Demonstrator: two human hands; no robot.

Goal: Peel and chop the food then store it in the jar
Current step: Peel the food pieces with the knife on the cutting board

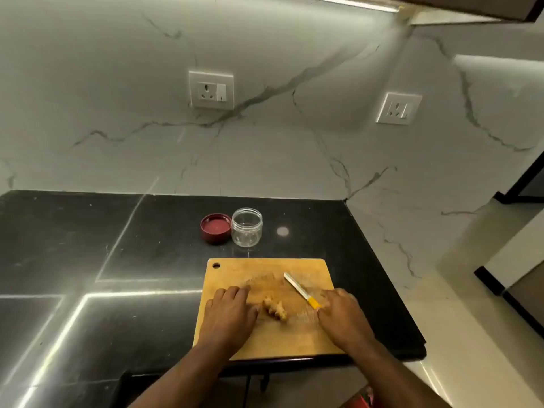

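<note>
Head view. Both hands lie on a wooden cutting board (265, 269) at the near edge of the black worktop (117, 245). Our left hand (229, 312) rests palm-down on the board's left part, fingers relaxed & lightly spread, holding nothing. Between the 2 hands, just right of the left hand's thumb side, lies the ginger piece (275, 307), flat on the board; contact w/ the thumb cannot be told. Our right hand (343, 315) sits palm-down at the board's right edge, fingers bent toward the yellow handle of a small knife (300, 290); whether they pinch the handle or merely touch it cannot be told. The white blade points away from the right hand, up-left across the board. Beyond both hands, off the board: a clear glass jar (246, 227), upright & open, w/ its red lid (215, 228) just to its left, inner side up.
</note>
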